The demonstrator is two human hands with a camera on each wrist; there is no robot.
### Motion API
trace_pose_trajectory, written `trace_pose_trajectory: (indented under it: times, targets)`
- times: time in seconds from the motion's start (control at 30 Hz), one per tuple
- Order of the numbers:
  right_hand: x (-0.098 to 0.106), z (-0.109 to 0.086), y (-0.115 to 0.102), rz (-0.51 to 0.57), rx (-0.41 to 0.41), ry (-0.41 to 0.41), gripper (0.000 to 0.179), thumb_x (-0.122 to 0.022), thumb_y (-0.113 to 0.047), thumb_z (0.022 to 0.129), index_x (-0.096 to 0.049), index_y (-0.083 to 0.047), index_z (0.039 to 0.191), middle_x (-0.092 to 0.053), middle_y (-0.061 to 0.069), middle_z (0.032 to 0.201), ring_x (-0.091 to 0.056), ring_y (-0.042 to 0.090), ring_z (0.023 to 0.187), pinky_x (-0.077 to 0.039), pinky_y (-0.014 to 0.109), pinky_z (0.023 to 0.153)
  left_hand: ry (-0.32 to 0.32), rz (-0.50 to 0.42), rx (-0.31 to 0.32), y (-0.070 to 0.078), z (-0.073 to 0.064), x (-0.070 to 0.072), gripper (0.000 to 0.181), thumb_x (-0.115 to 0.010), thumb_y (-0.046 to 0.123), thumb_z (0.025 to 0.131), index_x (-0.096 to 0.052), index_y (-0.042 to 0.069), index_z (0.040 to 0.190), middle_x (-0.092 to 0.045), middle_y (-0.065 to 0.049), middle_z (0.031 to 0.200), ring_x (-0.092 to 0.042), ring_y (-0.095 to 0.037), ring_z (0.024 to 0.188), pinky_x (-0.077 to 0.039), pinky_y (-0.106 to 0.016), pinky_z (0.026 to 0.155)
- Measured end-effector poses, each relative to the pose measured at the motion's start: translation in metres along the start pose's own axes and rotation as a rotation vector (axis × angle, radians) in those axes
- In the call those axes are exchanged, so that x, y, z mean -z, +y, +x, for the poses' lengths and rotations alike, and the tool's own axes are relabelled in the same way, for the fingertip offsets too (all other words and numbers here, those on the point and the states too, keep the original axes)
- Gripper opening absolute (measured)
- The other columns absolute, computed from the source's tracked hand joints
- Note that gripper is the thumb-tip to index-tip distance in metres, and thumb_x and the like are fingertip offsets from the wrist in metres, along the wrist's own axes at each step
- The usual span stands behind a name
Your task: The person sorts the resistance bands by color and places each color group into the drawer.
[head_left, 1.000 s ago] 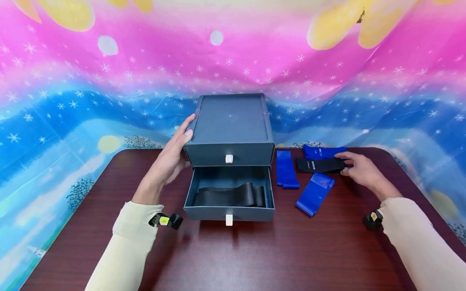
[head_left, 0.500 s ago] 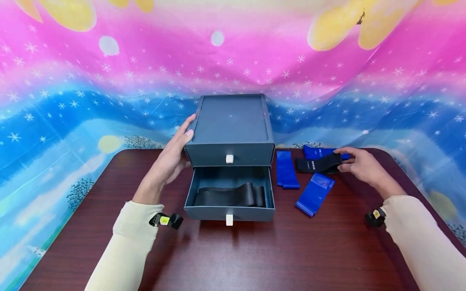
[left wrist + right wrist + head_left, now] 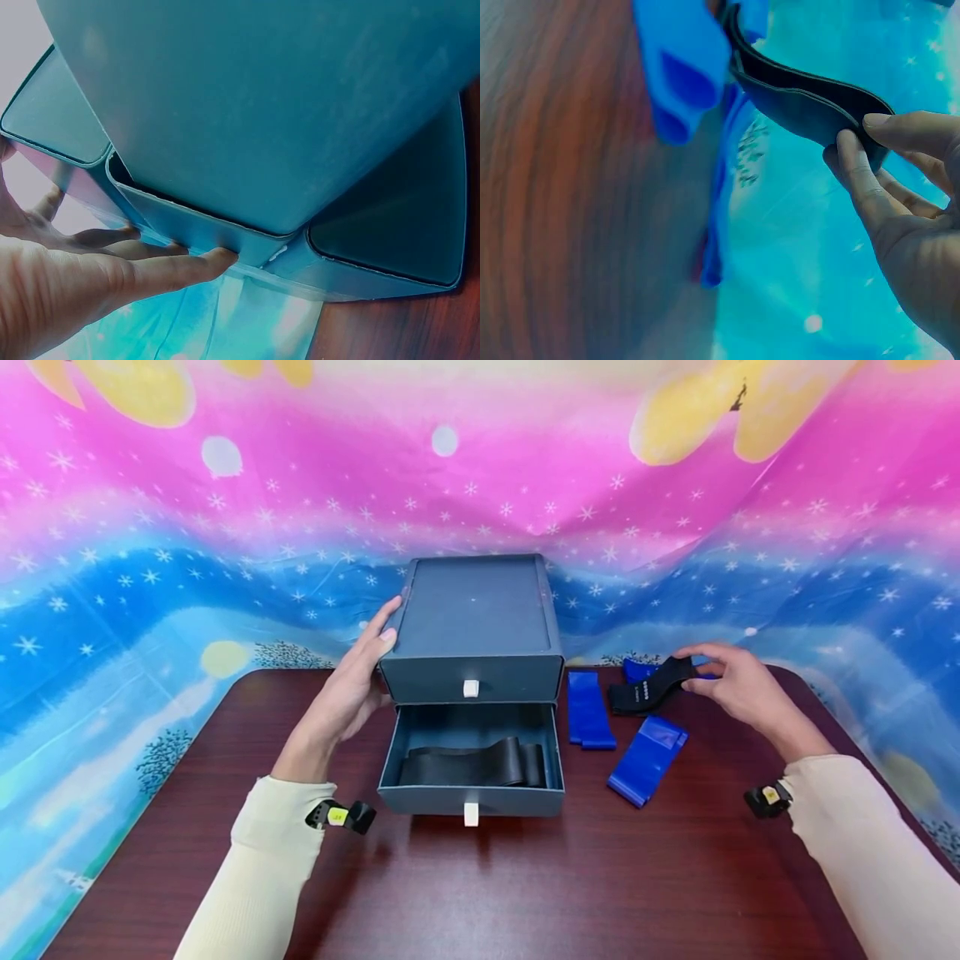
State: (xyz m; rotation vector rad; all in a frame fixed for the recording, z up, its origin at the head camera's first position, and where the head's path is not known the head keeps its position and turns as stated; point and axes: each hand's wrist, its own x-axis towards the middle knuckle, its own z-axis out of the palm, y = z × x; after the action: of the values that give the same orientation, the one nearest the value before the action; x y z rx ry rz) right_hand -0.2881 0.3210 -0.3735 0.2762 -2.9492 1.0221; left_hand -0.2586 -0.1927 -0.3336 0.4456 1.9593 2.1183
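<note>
My right hand (image 3: 742,689) pinches the right end of a black resistance band (image 3: 651,687) between thumb and fingers. That end is raised, while the left end hangs low by the table. In the right wrist view the band (image 3: 795,105) bends in a wave, its two layers slightly parted. My left hand (image 3: 337,706) rests with extended fingers against the left side of a dark grey-blue two-drawer box (image 3: 476,610). The lower drawer (image 3: 420,800) is pulled out and contains a folded black band (image 3: 457,767). In the left wrist view, the fingers (image 3: 180,270) lie along the box's side.
Two folded blue bands, one upright (image 3: 588,710) and one slanted (image 3: 648,762), lie right of the box. Another blue band (image 3: 637,671) is partly hidden behind the black one. A printed cloth (image 3: 480,485) hangs behind the brown table (image 3: 480,893).
My right hand has lifted the black band's right end upward and slightly left, bending the band. The left hand, box and blue bands have stayed in place.
</note>
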Motion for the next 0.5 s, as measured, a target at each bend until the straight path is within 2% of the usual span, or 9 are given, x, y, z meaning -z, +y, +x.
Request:
trace_pose_trajectory:
  times: [0.07,0.17,0.23,0.37,0.4,0.5]
  targets:
    - [0.001,0.0,-0.008,0.001,0.004,0.004,0.045,-0.068,-0.013,0.103,-0.059,-0.009,0.147,-0.039,0.028,0.161,-0.053,0.056,0.133,-0.055,0.053,0.091,0.001,0.0,0.002,0.0,0.0,0.0,0.057,-0.04,0.048,0.111,-0.017,0.052,0.164,-0.016,-0.005,0.171,-0.04,-0.039,0.143,-0.039,-0.064,0.106]
    - [0.004,-0.001,-0.02,0.0,0.027,0.024,0.043,-0.069,-0.011,0.102,-0.061,-0.011,0.144,-0.041,0.024,0.161,-0.054,0.056,0.132,-0.058,0.048,0.089,0.002,-0.002,0.002,0.0,0.0,0.0,0.057,-0.04,0.048,0.111,-0.017,0.052,0.164,-0.017,-0.006,0.171,-0.041,-0.039,0.142,-0.039,-0.064,0.106]
    - [0.006,-0.002,-0.028,0.004,0.053,0.041,0.043,-0.07,-0.009,0.101,-0.063,-0.01,0.143,-0.044,0.022,0.159,-0.056,0.055,0.131,-0.059,0.037,0.087,0.003,-0.002,0.003,0.0,0.0,0.0,0.057,-0.04,0.048,0.111,-0.017,0.052,0.164,-0.017,-0.007,0.17,-0.042,-0.038,0.141,-0.039,-0.064,0.106]
    - [0.01,-0.006,-0.043,0.013,0.085,0.068,0.042,-0.071,-0.006,0.099,-0.064,-0.009,0.141,-0.048,0.018,0.154,-0.058,0.053,0.129,-0.056,0.023,0.083,0.001,-0.005,0.002,0.0,0.0,0.0,0.057,-0.039,0.047,0.112,-0.017,0.052,0.164,-0.02,-0.008,0.169,-0.045,-0.036,0.138,-0.039,-0.064,0.106]
    - [0.012,-0.007,-0.047,0.014,0.088,0.072,0.043,-0.071,-0.006,0.099,-0.064,-0.009,0.141,-0.049,0.018,0.153,-0.058,0.052,0.129,-0.052,0.016,0.08,0.001,-0.006,0.002,0.0,0.0,0.0,0.057,-0.039,0.047,0.112,-0.017,0.052,0.164,-0.02,-0.008,0.169,-0.045,-0.036,0.138,-0.039,-0.065,0.106]
    - [0.016,-0.011,-0.057,0.005,0.088,0.084,0.043,-0.072,-0.007,0.099,-0.064,-0.01,0.141,-0.05,0.017,0.152,-0.059,0.051,0.128,-0.047,0.009,0.076,0.002,-0.009,0.004,0.0,0.0,0.0,0.057,-0.039,0.047,0.112,-0.017,0.051,0.164,-0.019,-0.007,0.169,-0.045,-0.036,0.138,-0.039,-0.065,0.106]
